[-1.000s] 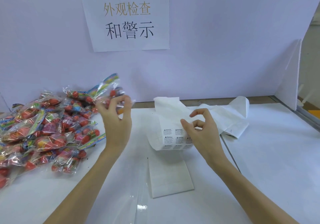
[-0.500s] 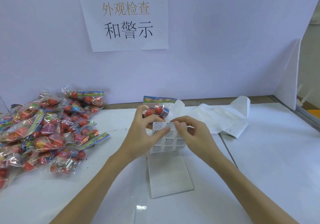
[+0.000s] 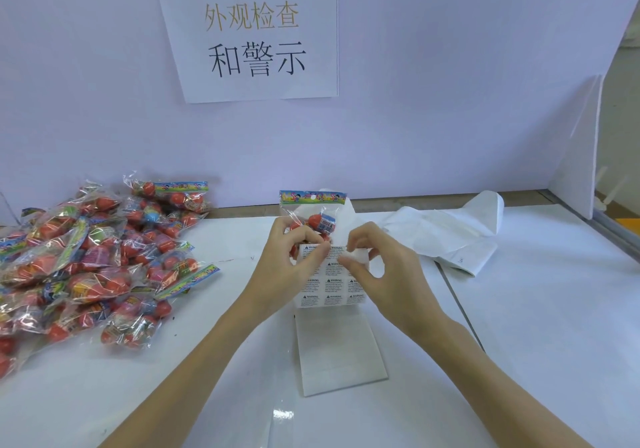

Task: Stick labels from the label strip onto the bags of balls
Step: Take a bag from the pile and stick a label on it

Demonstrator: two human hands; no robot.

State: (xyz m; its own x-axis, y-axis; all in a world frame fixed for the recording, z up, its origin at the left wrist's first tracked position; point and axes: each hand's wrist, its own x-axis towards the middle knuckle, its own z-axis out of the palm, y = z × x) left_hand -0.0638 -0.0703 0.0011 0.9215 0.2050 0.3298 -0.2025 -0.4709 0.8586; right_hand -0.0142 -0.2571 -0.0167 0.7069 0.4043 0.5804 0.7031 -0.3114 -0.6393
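The label strip (image 3: 329,281) stands bent up off the desk (image 3: 536,309) near its middle, a little toward the back edge, with rows of small warning labels facing the camera and its bare tail lying flat toward the front edge. One bag (image 3: 313,215) of red balls is held just behind the strip's top, its bright header card upright. The pile (image 3: 90,260) of other bags lies at the left edge, running back to the rear wall; whether any of them carries a label already cannot be told at this size, so the task looks to be somewhere in the middle, with one bag in hand and many still to do. Several rows of labels remain on the strip. The left hand (image 3: 294,260) is curled, thumb and forefinger pressed together at the strip's top edge, the other fingers seemingly keeping the bag against the palm. The right hand (image 3: 381,271) pinches the strip's top right corner between thumb and forefinger, the other fingers loosely bent; it appears to be peeling a label, though the label itself is too small to make out. Spent backing paper (image 3: 450,233) trails toward the back right corner.
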